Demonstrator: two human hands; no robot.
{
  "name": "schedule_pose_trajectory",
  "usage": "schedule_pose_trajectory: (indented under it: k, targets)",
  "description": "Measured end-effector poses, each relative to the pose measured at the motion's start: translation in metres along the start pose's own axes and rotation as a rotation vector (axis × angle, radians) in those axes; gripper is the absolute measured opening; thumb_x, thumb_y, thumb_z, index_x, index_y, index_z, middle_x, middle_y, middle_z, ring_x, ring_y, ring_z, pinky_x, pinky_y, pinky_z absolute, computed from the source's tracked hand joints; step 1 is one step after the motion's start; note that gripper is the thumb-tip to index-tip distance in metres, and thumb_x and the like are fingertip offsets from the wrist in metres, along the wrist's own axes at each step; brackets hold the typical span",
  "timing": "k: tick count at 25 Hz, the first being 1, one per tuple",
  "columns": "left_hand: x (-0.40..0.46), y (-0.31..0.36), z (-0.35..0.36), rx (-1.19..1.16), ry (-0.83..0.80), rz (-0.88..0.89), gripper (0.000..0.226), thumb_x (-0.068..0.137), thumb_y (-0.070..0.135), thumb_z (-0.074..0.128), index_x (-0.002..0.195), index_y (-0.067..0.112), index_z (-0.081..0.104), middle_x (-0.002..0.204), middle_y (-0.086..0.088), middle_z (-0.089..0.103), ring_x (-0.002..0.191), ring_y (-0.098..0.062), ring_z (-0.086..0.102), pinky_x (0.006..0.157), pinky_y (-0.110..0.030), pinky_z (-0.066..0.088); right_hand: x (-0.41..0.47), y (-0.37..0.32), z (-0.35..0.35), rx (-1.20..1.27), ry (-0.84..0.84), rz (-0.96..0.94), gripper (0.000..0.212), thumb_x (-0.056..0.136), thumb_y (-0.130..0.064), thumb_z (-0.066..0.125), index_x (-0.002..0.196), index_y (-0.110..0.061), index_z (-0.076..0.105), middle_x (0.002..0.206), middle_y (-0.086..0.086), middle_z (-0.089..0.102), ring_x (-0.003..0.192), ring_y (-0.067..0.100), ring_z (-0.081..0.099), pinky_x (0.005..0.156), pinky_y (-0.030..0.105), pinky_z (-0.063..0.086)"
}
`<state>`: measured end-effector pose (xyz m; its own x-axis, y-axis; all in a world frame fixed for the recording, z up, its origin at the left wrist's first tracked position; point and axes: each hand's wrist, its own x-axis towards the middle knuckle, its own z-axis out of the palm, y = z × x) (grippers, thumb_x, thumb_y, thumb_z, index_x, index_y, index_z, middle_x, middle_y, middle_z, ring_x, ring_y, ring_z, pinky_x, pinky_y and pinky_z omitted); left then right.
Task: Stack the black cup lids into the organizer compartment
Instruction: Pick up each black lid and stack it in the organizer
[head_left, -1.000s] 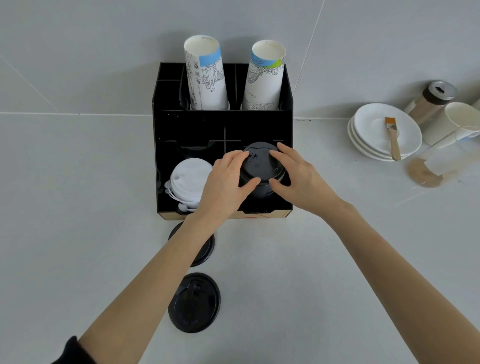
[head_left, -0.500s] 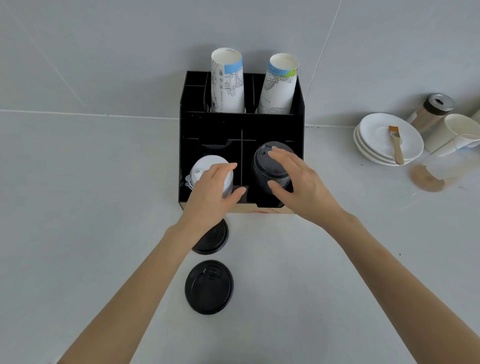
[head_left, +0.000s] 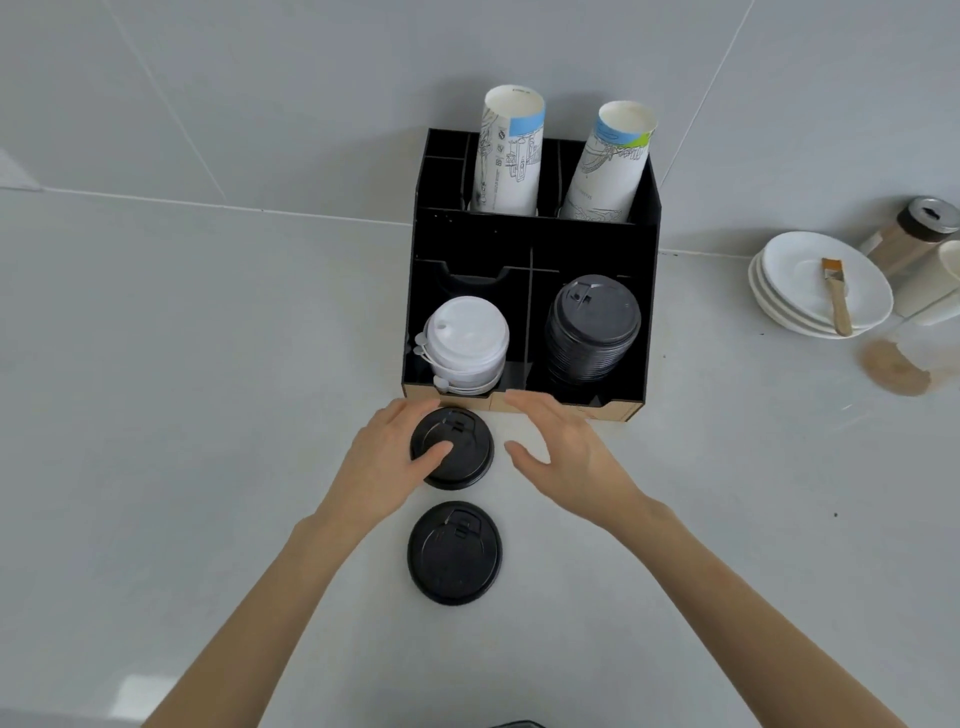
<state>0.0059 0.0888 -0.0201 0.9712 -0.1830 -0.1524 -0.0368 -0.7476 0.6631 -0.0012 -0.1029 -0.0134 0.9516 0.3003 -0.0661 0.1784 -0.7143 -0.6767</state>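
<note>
— Where are the black lids?

— Most sit as a black lid stack (head_left: 592, 327) in the organizer's (head_left: 535, 244) near right compartment. Two lie loose on the counter (head_left: 208, 415) in front of it: one lid (head_left: 457, 452) just at the organizer's near edge, and a second lid (head_left: 454, 552) nearer to the person, slightly apart from the first.

— And the hands?

— The left hand (head_left: 387, 462) curls around the first lid, thumb on top, fingers along its far left rim. The right hand (head_left: 561, 452) hovers just right of that lid, fingers loosely spread, holding nothing.

— What else is in the organizer?

— White lids (head_left: 465, 338) in the near left compartment, and two paper cup stacks (head_left: 511, 156) standing in the far ones.
</note>
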Motion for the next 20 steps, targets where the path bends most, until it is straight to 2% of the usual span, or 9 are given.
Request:
schedule_pose_trajectory:
  k: [5,14,20]
  targets:
    - [0.000,-0.016,0.007,0.015,-0.051,-0.067,0.049,0.082,0.022,0.060,0.127,0.013,0.041,0.132,-0.010,0.047,0.118,-0.028,0.047,0.102,-0.042,0.039,0.000,0.002,0.027,-0.018,-0.061,0.106,0.045,0.087,-0.016,0.050,0.130,-0.011,0.037,0.137,0.006,0.044,0.127,0.022,0.040,0.106,0.033,0.033]
    - [0.007,-0.028,0.018,-0.020,-0.098,-0.108,0.057,0.082,0.024,0.060,0.132,0.013,0.033,0.138,-0.012,0.040,0.123,-0.029,0.040,0.104,-0.038,0.033,0.003,0.002,0.052,-0.008,-0.103,0.206,0.048,0.086,-0.015,0.050,0.132,-0.008,0.035,0.137,0.008,0.042,0.123,0.023,0.042,0.104,0.034,0.038]
    - [0.000,-0.036,0.022,-0.075,-0.121,-0.117,0.062,0.080,0.025,0.063,0.132,0.013,0.033,0.128,-0.014,0.043,0.117,-0.026,0.047,0.102,-0.032,0.036,0.007,-0.002,0.055,0.023,-0.055,0.227,0.049,0.086,-0.018,0.052,0.131,-0.008,0.035,0.138,0.009,0.041,0.125,0.024,0.039,0.106,0.034,0.036]
